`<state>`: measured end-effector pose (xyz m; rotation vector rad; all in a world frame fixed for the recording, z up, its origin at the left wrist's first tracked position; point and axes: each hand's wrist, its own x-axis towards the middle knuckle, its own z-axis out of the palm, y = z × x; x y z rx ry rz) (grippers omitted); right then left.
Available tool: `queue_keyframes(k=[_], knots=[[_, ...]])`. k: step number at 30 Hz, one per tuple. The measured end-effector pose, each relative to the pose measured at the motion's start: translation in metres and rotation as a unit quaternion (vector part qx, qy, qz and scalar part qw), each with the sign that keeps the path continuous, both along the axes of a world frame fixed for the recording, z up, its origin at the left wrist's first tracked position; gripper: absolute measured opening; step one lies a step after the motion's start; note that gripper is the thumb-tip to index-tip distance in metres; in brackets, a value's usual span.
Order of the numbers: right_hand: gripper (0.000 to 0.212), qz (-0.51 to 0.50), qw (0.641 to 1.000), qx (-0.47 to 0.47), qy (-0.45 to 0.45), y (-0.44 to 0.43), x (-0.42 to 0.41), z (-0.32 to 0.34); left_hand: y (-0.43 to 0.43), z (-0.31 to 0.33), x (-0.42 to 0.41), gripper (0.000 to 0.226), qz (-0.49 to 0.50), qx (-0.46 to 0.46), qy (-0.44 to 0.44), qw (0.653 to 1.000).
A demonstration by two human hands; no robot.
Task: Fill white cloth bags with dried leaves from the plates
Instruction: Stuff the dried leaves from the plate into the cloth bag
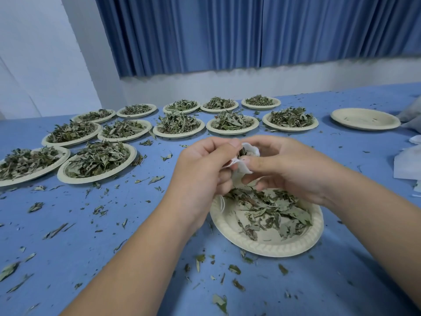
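I pinch the white cloth bag [249, 152] between both hands. My left hand [205, 169] curls its fingers on the bag's mouth, and my right hand [287, 165] pinches the opposite edge. The bag hangs just above the near plate [266, 244], over its 11 o'clock side, where dried leaves [273, 208] lie. Filled plates [178, 134] stand from 10 to 12 o'clock on the blue table [68, 201].

Fourteen paper plates [268, 252]: thirteen carry dried leaves [98, 158], one almost bare plate [365, 124]. Two hands, left hand [200, 165] and right hand [293, 165]; one white cloth bag [250, 148]
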<state>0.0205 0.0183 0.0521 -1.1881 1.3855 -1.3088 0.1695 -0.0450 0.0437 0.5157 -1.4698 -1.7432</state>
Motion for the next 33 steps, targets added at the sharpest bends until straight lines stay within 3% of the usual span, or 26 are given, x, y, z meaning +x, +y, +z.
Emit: queue_keyframes(k=[5, 13, 16, 22, 25, 29, 33], knots=[[0.011, 0.005, 1.0, -0.001, -0.023, -0.015, 0.006, 0.005, -0.003, 0.002, 0.004, 0.027, 0.004, -0.02, 0.006, 1.0], [0.01, -0.09, 0.98, -0.009, 0.176, -0.037, 0.02, 0.011, -0.007, 0.001, 0.006, 0.019, 0.047, -0.054, -0.019, 0.997], [0.009, -0.054, 0.986, -0.005, 0.157, -0.034, 0.014, 0.015, -0.007, 0.002, 0.006, 0.031, 0.074, -0.054, -0.006, 0.996], [0.026, 0.037, 0.998, 0.037, -0.023, -0.025, -0.002, 0.021, -0.009, 0.002, 0.004, 0.02, 0.11, -0.039, 0.005, 0.993], [0.029, 0.012, 0.999, 0.034, 0.02, -0.027, 0.005, 0.018, -0.007, 0.001, 0.003, 0.018, 0.098, -0.041, 0.002, 0.994], [0.011, -0.039, 0.993, 0.011, 0.108, -0.033, 0.017, 0.017, -0.007, 0.001, 0.003, 0.018, 0.113, -0.048, -0.008, 0.992], [0.009, -0.04, 0.989, 0.023, 0.139, -0.034, 0.022, 0.017, -0.01, 0.001, 0.004, 0.03, 0.13, -0.046, -0.009, 0.99]])
